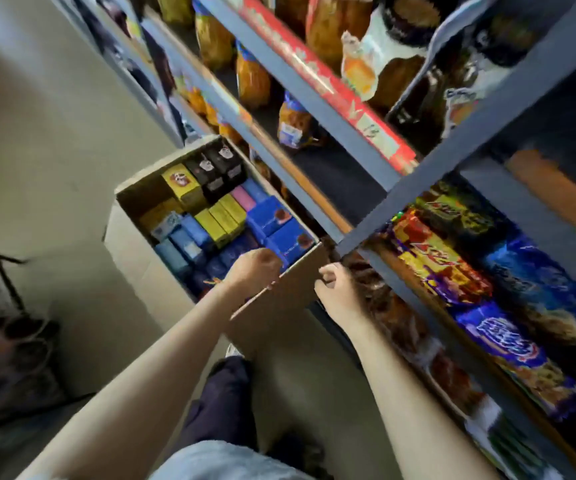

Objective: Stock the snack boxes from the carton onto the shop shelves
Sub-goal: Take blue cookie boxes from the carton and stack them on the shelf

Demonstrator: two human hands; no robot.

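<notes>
An open brown carton [130, 251] stands on the floor against the shelves, packed with upright snack boxes: blue boxes [281, 233], yellow boxes [222, 218] and black boxes [215, 168]. My left hand [253, 268] reaches over the carton's near rim. Its fingers curl down among the dark blue boxes and their tips are hidden, so whether they hold a box is unclear. My right hand [335, 287] hovers by the carton's near right corner with fingers loosely curled and nothing in them. The grey-blue shop shelves [376, 233] rise on the right.
Upper shelves hold orange snack bags [251, 77] and a long red box [331, 88]. Lower right shelves carry purple and blue snack packets [501, 341]. My leg in dark trousers [217, 407] stands just in front of the carton. Dark blurred objects [9, 358] lie at the left.
</notes>
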